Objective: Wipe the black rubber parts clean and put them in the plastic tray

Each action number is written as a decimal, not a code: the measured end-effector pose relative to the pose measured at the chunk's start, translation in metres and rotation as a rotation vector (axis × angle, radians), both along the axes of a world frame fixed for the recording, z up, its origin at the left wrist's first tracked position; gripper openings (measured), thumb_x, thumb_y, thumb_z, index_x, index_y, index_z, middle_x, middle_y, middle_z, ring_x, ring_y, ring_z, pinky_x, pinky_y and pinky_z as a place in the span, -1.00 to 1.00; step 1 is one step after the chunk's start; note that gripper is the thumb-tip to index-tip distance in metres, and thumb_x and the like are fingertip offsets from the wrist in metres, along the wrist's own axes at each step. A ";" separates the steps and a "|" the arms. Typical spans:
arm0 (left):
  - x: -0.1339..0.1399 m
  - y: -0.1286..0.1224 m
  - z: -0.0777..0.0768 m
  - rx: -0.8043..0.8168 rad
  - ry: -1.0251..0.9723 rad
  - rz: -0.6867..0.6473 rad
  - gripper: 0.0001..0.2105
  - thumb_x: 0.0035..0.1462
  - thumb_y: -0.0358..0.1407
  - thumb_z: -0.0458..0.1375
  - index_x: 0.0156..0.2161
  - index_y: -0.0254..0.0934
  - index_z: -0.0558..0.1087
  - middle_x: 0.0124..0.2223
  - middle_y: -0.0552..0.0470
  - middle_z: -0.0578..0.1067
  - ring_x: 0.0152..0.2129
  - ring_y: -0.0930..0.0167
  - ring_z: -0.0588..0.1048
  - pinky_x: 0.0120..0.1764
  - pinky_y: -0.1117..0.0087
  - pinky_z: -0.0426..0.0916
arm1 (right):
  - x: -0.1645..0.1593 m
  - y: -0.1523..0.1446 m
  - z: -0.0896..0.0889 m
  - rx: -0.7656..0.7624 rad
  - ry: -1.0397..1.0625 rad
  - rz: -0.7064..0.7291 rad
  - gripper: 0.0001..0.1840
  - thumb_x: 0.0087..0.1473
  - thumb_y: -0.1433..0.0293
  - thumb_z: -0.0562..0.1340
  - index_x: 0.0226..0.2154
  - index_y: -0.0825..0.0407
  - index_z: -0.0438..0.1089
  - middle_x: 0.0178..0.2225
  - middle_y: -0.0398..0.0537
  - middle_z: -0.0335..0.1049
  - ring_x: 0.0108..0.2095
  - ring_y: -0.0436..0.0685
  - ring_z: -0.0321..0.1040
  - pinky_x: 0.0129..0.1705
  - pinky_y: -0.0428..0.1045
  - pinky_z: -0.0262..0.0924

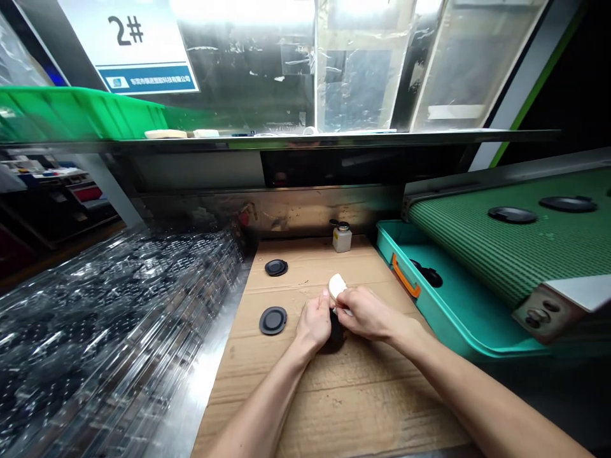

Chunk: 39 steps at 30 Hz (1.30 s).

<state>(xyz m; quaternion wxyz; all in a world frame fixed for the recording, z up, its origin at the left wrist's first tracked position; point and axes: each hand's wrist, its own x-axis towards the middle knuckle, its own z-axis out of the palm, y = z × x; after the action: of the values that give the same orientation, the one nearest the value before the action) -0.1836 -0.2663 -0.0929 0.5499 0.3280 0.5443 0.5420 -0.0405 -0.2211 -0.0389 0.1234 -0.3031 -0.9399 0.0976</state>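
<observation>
Over the cardboard sheet [334, 394], my two hands meet close together. My left hand [315, 323] is closed on the edge of a black plastic disc [337, 329], which is tilted and partly hidden by the fingers. A white pad [337, 286] with a rounded edge sticks out past the fingertips of my right hand [365, 312], which is closed on it. Whether the pad touches the disc is hidden by my fingers. Left of my hands, a black round lid [273, 320] lies flat, and another black lid [276, 268] lies farther back.
A small white bottle [342, 238] with its cap flipped open stands at the back. Clear plastic trays [119, 318] are stacked left. At right, a teal bin [458, 318] holds black parts below a green conveyor belt [477, 235] carrying black lids. A metal shelf [305, 143] spans above.
</observation>
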 end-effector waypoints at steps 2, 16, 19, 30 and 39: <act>0.000 0.000 0.002 0.022 0.074 0.000 -0.59 0.06 0.07 0.06 -0.50 -0.25 0.45 -0.61 -0.05 0.49 -0.57 0.30 0.50 -0.50 0.40 0.29 | 0.000 0.000 0.000 0.012 0.022 -0.003 -0.80 0.06 0.43 0.08 -0.55 0.04 0.31 -0.54 -0.08 0.34 -0.55 0.00 0.17 -0.48 -0.07 -0.14; -0.001 0.004 0.019 -0.130 -0.148 0.083 -0.66 0.18 0.00 -0.05 -0.38 -0.26 0.28 -0.52 -0.11 0.53 -0.59 0.29 0.52 -0.56 0.37 0.36 | 0.018 0.005 -0.006 -0.124 -0.072 -0.167 -0.76 0.00 0.34 0.17 -0.63 0.03 0.36 -0.64 -0.08 0.34 -0.61 0.03 0.23 -0.54 -0.07 -0.13; -0.014 0.006 0.028 -0.273 -0.346 0.042 -0.69 0.23 -0.09 -0.09 -0.32 -0.34 0.26 -0.45 -0.23 0.53 -0.59 0.32 0.53 -0.57 0.41 0.38 | 0.035 0.008 -0.005 -0.186 -0.044 -0.207 -0.67 0.07 0.29 0.12 -0.64 0.02 0.38 -0.70 -0.12 0.29 -0.64 0.01 0.19 -0.54 -0.06 -0.14; -0.030 -0.005 0.027 0.012 -0.383 -0.112 -0.62 0.09 -0.04 0.15 -0.26 -0.41 0.45 -0.29 -0.17 0.54 -0.43 0.40 0.53 -0.45 0.50 0.39 | -0.024 0.040 -0.034 -0.030 0.125 -0.366 -0.54 0.08 0.01 0.11 -0.09 -0.07 0.37 -0.19 0.00 0.36 -0.25 0.14 0.31 -0.35 -0.06 0.02; -0.104 0.027 0.064 0.193 0.445 0.213 -0.49 -0.27 -0.25 0.40 -0.12 -0.33 0.45 -0.31 -0.04 0.54 -0.43 0.42 0.49 -0.33 0.43 0.36 | -0.013 0.039 -0.051 0.001 0.232 -0.307 -0.65 0.13 0.21 0.11 -0.05 -0.06 0.35 -0.20 -0.02 0.32 -0.10 0.15 0.21 -0.08 -0.02 0.05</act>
<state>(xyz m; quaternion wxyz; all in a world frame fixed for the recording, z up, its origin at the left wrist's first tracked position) -0.2875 -0.2390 -0.0288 0.3227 0.4310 0.6291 0.5607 -0.0532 -0.1818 -0.0894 0.2444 -0.4297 -0.8621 0.1114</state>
